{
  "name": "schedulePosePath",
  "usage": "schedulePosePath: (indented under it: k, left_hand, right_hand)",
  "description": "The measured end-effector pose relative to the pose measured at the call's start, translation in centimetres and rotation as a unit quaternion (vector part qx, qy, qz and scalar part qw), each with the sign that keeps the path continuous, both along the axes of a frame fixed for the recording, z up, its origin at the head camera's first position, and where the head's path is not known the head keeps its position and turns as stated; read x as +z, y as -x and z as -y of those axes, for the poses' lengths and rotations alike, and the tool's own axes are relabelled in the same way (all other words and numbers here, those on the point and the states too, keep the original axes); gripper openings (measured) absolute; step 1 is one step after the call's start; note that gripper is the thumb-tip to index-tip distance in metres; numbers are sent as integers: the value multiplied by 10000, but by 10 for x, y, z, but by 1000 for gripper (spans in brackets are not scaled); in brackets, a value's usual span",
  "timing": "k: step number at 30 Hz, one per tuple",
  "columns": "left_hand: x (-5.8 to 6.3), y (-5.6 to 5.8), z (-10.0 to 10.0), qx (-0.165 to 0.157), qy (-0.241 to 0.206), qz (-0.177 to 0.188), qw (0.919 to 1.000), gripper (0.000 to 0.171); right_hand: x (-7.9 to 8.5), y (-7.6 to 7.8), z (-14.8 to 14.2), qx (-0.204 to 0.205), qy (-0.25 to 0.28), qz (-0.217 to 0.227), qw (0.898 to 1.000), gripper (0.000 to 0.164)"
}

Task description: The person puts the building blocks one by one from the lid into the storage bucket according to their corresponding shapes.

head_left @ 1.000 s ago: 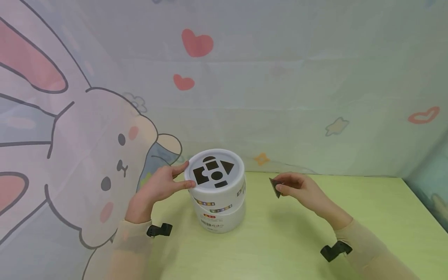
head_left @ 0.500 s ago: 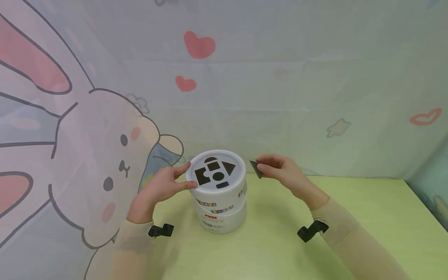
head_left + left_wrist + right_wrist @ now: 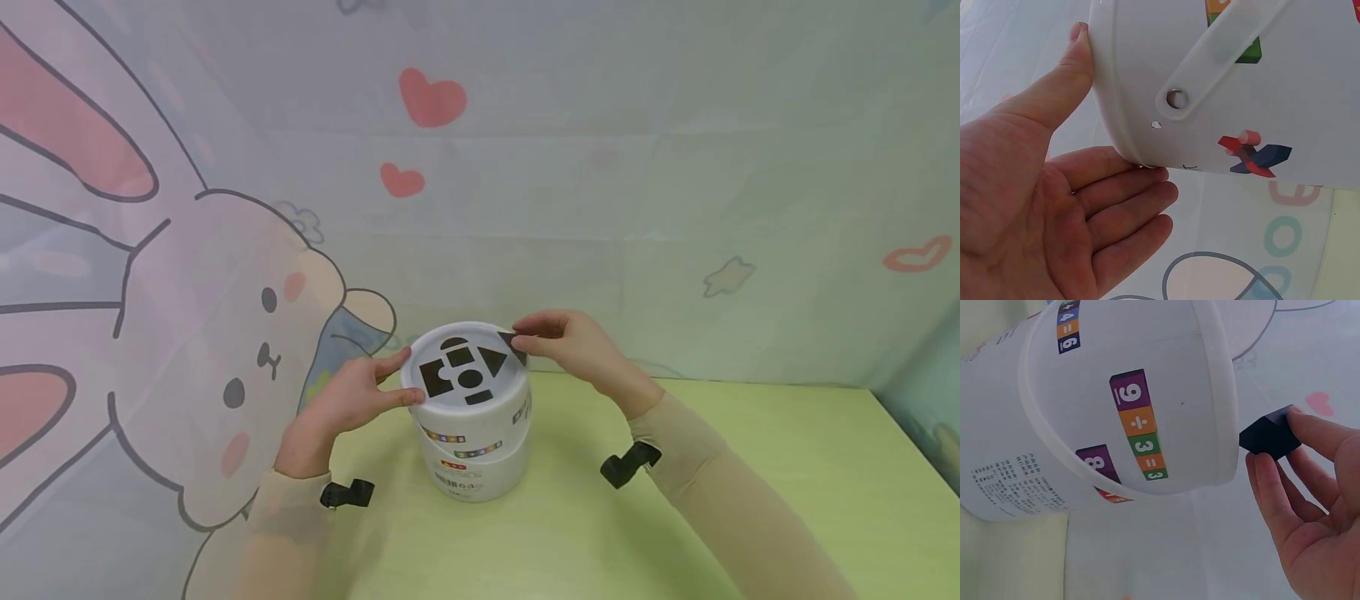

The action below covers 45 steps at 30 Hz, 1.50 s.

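A white bucket [image 3: 472,450] stands upright, its lid [image 3: 427,343] cut with dark shaped openings, including a triangle, a circle and rectangles. My left hand [image 3: 352,396] rests against the lid's left rim, thumb and index finger touching it; in the left wrist view the other fingers [image 3: 1132,219] lie fairly straight beside the bucket. With thumb and fingertips my right hand [image 3: 581,350] pinches a dark triangular block [image 3: 513,345] over the lid's right rim, near the triangular opening [image 3: 492,361]. The right wrist view shows the block [image 3: 1270,434] beside the lid's edge.
The bucket stands on a yellow-green table [image 3: 570,517]. Behind it hangs a pale backdrop [image 3: 570,183] printed with hearts and a large rabbit. A white carry handle [image 3: 1210,62] lies against the bucket's side.
My right hand has moved left and up, carrying the triangular block from beside the bucket to the lid's right rim. My left hand has stayed at the lid's left rim.
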State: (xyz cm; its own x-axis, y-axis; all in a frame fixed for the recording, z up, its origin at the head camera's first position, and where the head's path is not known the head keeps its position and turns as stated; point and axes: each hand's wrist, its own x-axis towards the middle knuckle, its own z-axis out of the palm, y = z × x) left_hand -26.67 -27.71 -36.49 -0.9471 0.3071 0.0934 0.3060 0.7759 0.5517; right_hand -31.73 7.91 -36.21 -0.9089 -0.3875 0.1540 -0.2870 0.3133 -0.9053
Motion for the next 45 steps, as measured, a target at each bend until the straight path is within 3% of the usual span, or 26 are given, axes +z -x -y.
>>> schedulePosePath:
  k: [10,17,27,36,45]
  left_hand:
    - [-2,1,-2,45,-47,118,9999,93]
    - [-4,4,-1,35,-74,107,9999,94]
    - [-5,4,-1,-16,-30,42,10000,93]
    - [-4,6,-2,-11,-16,12,10000,92]
    - [-5,5,-2,-25,-36,14,10000,92]
  right_hand:
    - [8,3,20,113,-529,-268,9982,38]
    - [4,4,25,-126,-770,-592,9952,32]
    - [12,4,38,-310,-1196,-474,9912,31]
    - [14,6,40,-362,-1226,-273,9914,30]
    - [9,9,43,-498,-1343,-642,9876,20]
